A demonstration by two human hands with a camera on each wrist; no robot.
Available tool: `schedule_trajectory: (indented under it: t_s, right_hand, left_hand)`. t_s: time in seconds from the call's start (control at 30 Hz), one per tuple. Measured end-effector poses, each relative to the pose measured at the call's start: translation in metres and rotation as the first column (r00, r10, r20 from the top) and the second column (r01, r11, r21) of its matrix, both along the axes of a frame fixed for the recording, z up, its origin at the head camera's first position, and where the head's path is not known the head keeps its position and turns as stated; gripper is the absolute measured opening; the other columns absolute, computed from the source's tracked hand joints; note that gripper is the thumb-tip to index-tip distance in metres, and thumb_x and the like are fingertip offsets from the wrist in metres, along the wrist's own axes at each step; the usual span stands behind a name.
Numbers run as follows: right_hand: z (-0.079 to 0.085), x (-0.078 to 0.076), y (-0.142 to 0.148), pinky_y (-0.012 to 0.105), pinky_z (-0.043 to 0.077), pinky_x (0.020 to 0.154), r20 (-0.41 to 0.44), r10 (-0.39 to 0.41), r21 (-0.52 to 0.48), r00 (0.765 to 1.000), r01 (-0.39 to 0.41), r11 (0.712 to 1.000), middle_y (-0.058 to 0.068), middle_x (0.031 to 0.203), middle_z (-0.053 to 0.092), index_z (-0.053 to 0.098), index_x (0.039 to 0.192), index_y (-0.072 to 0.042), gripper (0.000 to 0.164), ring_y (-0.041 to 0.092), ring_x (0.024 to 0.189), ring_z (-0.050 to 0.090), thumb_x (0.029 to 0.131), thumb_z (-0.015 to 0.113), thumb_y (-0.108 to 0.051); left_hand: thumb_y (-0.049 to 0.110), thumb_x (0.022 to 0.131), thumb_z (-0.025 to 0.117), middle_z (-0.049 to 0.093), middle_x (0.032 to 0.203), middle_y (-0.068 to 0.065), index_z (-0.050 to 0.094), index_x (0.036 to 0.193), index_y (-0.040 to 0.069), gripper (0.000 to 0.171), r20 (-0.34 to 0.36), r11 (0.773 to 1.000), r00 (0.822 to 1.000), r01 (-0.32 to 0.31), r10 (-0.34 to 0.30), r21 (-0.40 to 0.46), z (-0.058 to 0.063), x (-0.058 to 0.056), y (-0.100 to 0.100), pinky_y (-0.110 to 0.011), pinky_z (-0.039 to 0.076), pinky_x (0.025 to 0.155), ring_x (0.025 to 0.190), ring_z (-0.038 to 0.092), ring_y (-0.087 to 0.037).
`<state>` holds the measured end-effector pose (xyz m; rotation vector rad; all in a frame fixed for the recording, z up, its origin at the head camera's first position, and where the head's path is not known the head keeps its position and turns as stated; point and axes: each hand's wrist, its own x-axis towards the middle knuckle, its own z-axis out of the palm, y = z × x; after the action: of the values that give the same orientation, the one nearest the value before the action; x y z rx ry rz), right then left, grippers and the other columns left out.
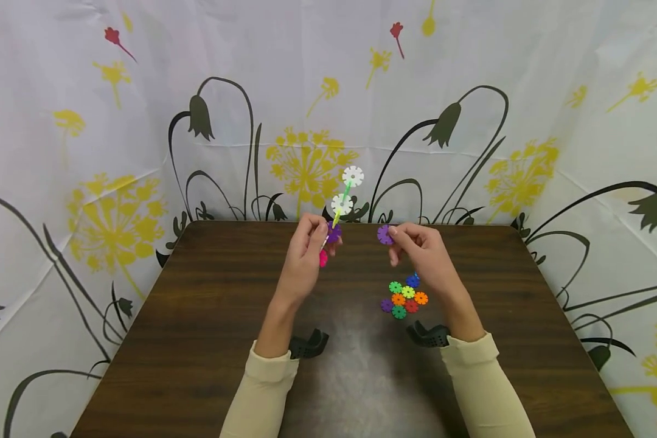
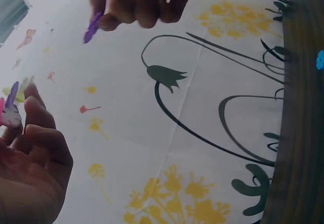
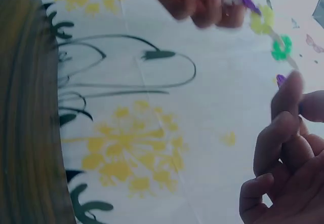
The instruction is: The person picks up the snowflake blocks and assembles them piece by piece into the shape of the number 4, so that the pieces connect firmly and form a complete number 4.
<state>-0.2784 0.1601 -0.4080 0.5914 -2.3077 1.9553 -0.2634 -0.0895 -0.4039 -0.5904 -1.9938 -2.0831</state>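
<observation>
My left hand (image 1: pixel 302 261) pinches a chain of notched plastic disc connectors above the table's far part. From its fingers rise a purple disc (image 1: pixel 334 232), a yellow disc seen edge-on, a white disc (image 1: pixel 342 205), a green one edge-on and a white disc (image 1: pixel 353 176) at the top. A pink disc (image 1: pixel 323 258) shows lower, by the palm. To the right, my right hand (image 1: pixel 427 252) pinches a single purple disc (image 1: pixel 384 235) between thumb and finger, apart from the chain. In the right wrist view, the fingers mostly cover that purple disc (image 3: pixel 281 80).
Several loose discs lie together on the dark wooden table (image 1: pixel 197 316), below the right hand, among them a red disc (image 1: pixel 411 306) and a blue disc (image 1: pixel 413 281). Black wrist mounts (image 1: pixel 309 344) sit at both cuffs. A flower-printed white curtain (image 1: pixel 306 79) hangs behind the table.
</observation>
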Motion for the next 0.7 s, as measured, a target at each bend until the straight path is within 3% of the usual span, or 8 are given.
schedule_trajectory:
  t_s: [0.13, 0.37, 0.5, 0.6, 0.7]
  right_hand:
    - [-0.002, 0.005, -0.017, 0.03, 0.046, 0.065, 0.04, 0.058, -0.047, 0.998, -0.056, 0.997, 0.003, 0.063, 0.053, 0.062, 0.089, -0.005, 0.033, 0.024, 0.061, 0.051, 0.113, 0.058, -0.027]
    - [-0.001, 0.018, -0.051, 0.027, 0.027, 0.051, 0.117, 0.126, -0.084, 0.985, -0.116, 0.99, 0.0, 0.057, 0.042, 0.049, 0.077, -0.004, 0.048, 0.014, 0.052, 0.036, 0.115, 0.053, -0.032]
    - [-0.003, 0.026, -0.071, 0.026, 0.028, 0.05, 0.182, 0.16, -0.116, 0.97, -0.141, 0.983, -0.002, 0.053, 0.043, 0.05, 0.074, -0.004, 0.049, 0.012, 0.048, 0.038, 0.115, 0.053, -0.03]
    - [-0.004, 0.031, -0.079, 0.025, 0.029, 0.049, 0.222, 0.143, -0.138, 0.964, -0.115, 0.984, -0.002, 0.052, 0.044, 0.051, 0.072, -0.004, 0.048, 0.012, 0.046, 0.04, 0.114, 0.054, -0.028]
    - [-0.003, 0.033, -0.082, 0.025, 0.029, 0.049, 0.238, 0.103, -0.153, 0.966, -0.068, 0.986, -0.002, 0.051, 0.044, 0.051, 0.072, -0.005, 0.048, 0.013, 0.045, 0.04, 0.114, 0.056, -0.028]
  left_hand:
    - [0.015, 0.115, 0.047, 0.048, 0.085, -0.006, 0.052, 0.11, -0.001, 0.018, 0.004, 0.999, 0.999, -0.035, 0.034, 0.034, -0.006, -0.002, 0.005, -0.022, 0.037, 0.06, 0.07, 0.044, -0.014]
    - [0.019, 0.114, 0.046, 0.055, 0.093, 0.0, 0.055, 0.107, -0.002, 0.024, -0.021, 0.988, 0.995, -0.098, 0.101, 0.121, -0.012, -0.006, 0.016, -0.023, 0.041, 0.065, 0.074, 0.047, -0.015]
    - [0.015, 0.111, 0.046, 0.055, 0.098, 0.001, 0.056, 0.104, -0.005, 0.024, -0.104, 0.981, 0.985, -0.122, 0.138, 0.149, -0.017, -0.006, 0.019, -0.025, 0.043, 0.076, 0.085, 0.051, -0.016]
    - [0.013, 0.109, 0.046, 0.055, 0.101, -0.002, 0.053, 0.099, -0.007, 0.023, -0.184, 0.981, 0.972, -0.115, 0.144, 0.158, -0.02, -0.007, 0.021, -0.027, 0.044, 0.086, 0.094, 0.052, -0.017]
    - [0.012, 0.107, 0.045, 0.054, 0.102, -0.006, 0.049, 0.095, -0.006, 0.022, -0.253, 0.982, 0.956, -0.111, 0.148, 0.153, -0.021, -0.009, 0.022, -0.028, 0.044, 0.088, 0.095, 0.052, -0.018]
